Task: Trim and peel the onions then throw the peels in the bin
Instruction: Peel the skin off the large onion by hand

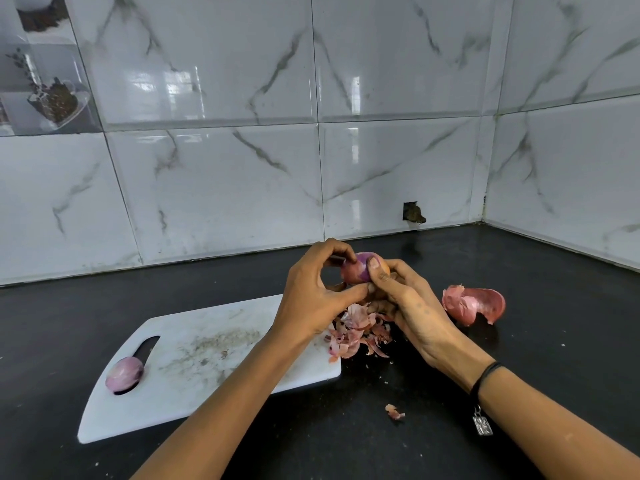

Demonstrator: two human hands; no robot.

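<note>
Onion point(360, 271): held in the air between both hands, above the peel pile. Purple flesh showed at its top, papery skin lower down.
Left grip point(311, 296): clasped on the onion from the left, fingertips curled at its top and thumb beneath. A small dark thing showed by the fingertips, too little of it to name.
Right grip point(408, 299): clasped on the onion from the right, thumb pressed on its face, fingers tucked under.
Peel pile point(356, 332): loose pink skins under the hands, partly on the board's corner, partly on the desk.
Large peel shell point(474, 304): on the desk, right of the right grip, apart from the pile.
Stray scrap point(394, 411): alone on the desk, nearer the person.
Peeled onion point(124, 374): at the board's near left end, over the handle slot.
Cutting board point(214, 358): white, smeared with crumbs, on the black desk point(519, 341).
Bin: not in view.
Risk: the bared flesh looked slick, so the onion could squirt out of a thumb push. Scattered skins could be missed at clean-up. The peeled onion could roll off the board if it were nudged.
</note>
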